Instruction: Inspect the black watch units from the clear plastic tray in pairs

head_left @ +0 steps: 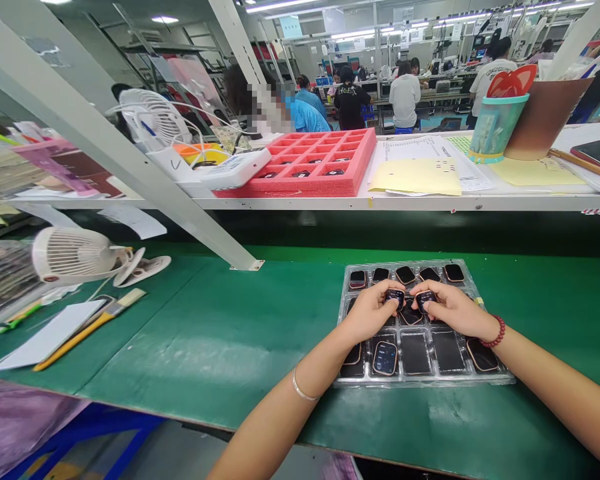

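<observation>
My left hand [375, 310] grips a smartwatch [395, 298] between thumb and fingers, its dark screen facing up. Close beside it, my right hand [447, 308] holds another smartwatch [425, 301] the same way. Both hands are above a clear plastic tray [415, 383] of black-lined compartments on the green bench. Watches sit along the tray's back row. In the front row, a watch [385, 358] with a lit screen lies left of two compartments without watches, and another watch [483, 355] lies at the right. Part of the middle row is hidden by my hands.
A white fan [75, 255], a brush [93, 330] and a white pad [50, 335] lie at the left. A slanted white post [180, 207] meets the bench. The shelf [410, 203] holds a red foam tray [305, 183], papers and a green cup [497, 127]. People sit beyond.
</observation>
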`<state>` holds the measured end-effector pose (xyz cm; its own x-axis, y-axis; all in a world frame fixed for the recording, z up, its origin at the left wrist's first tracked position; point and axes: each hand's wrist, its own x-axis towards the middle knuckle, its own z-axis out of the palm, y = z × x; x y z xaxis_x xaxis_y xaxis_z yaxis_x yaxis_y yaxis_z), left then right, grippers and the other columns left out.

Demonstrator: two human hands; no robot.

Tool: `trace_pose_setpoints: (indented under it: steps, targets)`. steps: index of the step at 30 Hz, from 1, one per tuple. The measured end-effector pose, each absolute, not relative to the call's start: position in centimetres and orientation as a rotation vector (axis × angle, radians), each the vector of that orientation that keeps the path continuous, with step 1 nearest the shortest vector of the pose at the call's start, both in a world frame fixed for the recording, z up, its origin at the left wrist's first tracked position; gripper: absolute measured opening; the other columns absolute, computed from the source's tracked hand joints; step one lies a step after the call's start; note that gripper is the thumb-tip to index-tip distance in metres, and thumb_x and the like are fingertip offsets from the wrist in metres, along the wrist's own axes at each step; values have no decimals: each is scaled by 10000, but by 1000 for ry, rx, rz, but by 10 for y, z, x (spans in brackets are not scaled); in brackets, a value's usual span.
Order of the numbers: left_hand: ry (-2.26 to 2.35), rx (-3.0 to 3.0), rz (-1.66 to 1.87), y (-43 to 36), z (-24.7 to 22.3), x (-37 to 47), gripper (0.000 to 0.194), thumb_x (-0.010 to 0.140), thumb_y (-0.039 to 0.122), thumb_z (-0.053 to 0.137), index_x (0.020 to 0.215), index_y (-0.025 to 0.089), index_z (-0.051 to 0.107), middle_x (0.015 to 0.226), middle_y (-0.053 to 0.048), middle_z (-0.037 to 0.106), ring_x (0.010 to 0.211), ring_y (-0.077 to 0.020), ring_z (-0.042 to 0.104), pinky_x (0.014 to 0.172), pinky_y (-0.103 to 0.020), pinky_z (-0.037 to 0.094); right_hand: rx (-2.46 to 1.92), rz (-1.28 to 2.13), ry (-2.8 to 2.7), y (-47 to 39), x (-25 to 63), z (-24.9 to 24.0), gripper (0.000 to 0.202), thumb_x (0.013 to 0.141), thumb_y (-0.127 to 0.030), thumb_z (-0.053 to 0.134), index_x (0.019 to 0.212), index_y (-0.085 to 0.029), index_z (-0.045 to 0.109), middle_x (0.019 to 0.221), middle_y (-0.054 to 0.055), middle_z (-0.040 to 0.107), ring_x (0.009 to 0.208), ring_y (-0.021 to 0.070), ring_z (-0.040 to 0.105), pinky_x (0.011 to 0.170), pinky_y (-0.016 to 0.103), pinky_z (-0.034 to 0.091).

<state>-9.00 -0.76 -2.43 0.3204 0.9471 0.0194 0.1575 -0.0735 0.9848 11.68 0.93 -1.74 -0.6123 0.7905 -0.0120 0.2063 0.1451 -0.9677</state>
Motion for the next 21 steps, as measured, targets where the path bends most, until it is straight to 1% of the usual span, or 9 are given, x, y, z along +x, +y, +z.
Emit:
trace_pose_setpoints:
  steps: [21]
  targets:
    - [1052,1511,917,-7,-27,-91,249,791,150,507,1031,162,569,950,-56,630,739,-130,597,680,-268,518,-948,1476,-1946,11,118,-22,262,843,-199,485,1099,-209,542,951,45,630,663,133,562,622,287,500]
